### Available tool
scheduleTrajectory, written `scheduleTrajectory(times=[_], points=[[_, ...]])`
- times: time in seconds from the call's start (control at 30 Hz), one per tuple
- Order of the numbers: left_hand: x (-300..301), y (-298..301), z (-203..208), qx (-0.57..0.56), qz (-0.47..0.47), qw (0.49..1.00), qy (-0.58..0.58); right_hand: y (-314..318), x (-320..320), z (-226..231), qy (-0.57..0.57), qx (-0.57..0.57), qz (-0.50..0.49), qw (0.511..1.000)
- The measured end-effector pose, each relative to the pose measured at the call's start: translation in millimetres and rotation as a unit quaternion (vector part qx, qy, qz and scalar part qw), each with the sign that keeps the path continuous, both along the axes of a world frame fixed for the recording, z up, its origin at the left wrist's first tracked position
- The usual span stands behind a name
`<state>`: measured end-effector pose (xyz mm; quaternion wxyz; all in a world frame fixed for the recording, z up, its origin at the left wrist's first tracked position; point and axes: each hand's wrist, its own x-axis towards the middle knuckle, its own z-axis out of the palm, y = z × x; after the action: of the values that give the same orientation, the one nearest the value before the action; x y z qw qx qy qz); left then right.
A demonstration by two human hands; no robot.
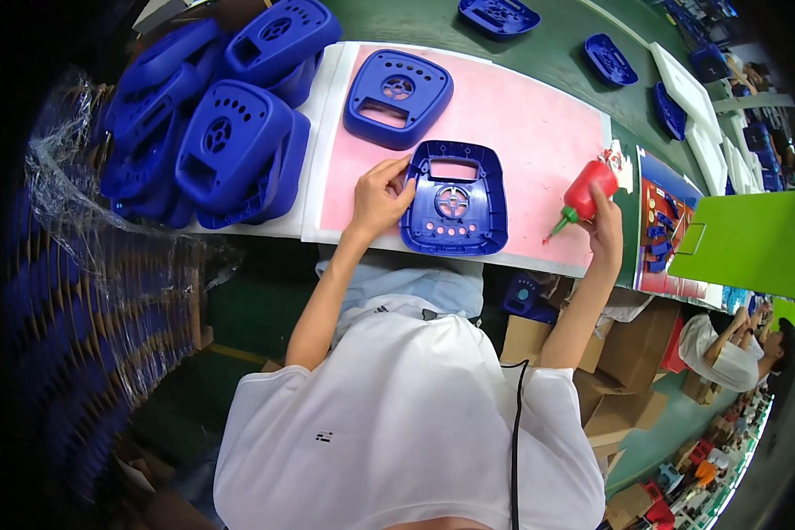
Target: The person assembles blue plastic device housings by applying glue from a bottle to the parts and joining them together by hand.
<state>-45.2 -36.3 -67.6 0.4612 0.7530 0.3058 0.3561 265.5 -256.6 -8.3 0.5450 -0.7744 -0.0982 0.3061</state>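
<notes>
A blue plastic housing shell (427, 196) lies hollow side up on the pink sheet (530, 115), showing a rectangular slot, a round grille and a row of holes. My left hand (382, 201) pinches its left rim between thumb and fingers. In my right hand (606, 228) is a red squeeze bottle (583, 190), tilted so its green nozzle (569, 215) points down and left over the sheet, apart from the shell. Another blue shell (424, 97) rests outer face up just beyond the first one.
Stacked blue shells (230, 146) crowd the table's left end. Plastic-wrapped layers (106, 265) stand below them. More shells (609, 60) lie on the green surface beyond. At right are small blue parts (658, 238), a bright green panel (755, 243), cardboard boxes (632, 353) and another person (724, 353).
</notes>
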Motion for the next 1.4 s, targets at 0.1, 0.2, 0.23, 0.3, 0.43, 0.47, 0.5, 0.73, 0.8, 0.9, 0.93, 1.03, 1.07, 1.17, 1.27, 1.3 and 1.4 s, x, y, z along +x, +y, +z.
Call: scheduleTrajectory(times=[0.1,0.2,0.23,0.3,0.43,0.47,0.5,0.73,0.8,0.9,0.93,1.03,1.07,1.17,1.27,1.3,1.4], points=[[0,0,1,-0.019,-0.010,1.000,-0.008,22,-30,1,0.137,0.394,-0.018,0.909],[2,0,4,-0.028,-0.014,1.000,-0.005,64,-74,-13,0.075,0.449,-0.043,0.889],[1,-1,5,-0.026,-0.013,1.000,-0.002,73,-84,-26,0.042,0.433,-0.056,0.899],[1,0,3,-0.026,-0.008,1.000,0.001,90,-105,-28,0.021,0.395,-0.083,0.915],[3,0,-1,-0.032,-0.004,0.999,-0.015,103,-116,-35,0.000,0.399,-0.096,0.912],[3,0,-1,-0.035,-0.002,0.999,-0.019,104,-117,-35,-0.005,0.401,-0.095,0.911],[2,0,-1,-0.037,0.000,0.999,-0.018,105,-118,-34,-0.004,0.399,-0.094,0.912],[1,0,3,-0.031,-0.005,0.999,-0.018,104,-118,-40,-0.031,0.377,-0.084,0.922],[0,1,4,-0.030,-0.007,0.999,-0.016,102,-119,-42,-0.053,0.371,-0.071,0.925],[0,1,5,-0.021,-0.006,1.000,-0.004,102,-125,-36,-0.108,0.347,-0.049,0.930],[0,1,3,-0.021,-0.003,1.000,-0.007,104,-128,-32,-0.123,0.350,-0.057,0.927],[0,0,1,-0.025,-0.002,1.000,-0.010,102,-132,-30,-0.136,0.360,-0.073,0.920],[1,0,2,-0.029,-0.004,1.000,-0.010,101,-131,-30,-0.136,0.366,-0.081,0.917],[2,-1,4,-0.020,0.001,1.000,-0.018,98,-126,-34,-0.200,0.296,-0.039,0.933],[2,1,5,-0.015,0.000,1.000,-0.009,101,-124,-37,-0.173,0.332,-0.052,0.926],[2,-1,4,-0.016,-0.003,1.000,-0.010,99,-123,-35,-0.175,0.331,-0.054,0.926],[1,0,1,-0.027,0.004,1.000,-0.012,93,-117,-35,-0.126,0.396,-0.124,0.901]])
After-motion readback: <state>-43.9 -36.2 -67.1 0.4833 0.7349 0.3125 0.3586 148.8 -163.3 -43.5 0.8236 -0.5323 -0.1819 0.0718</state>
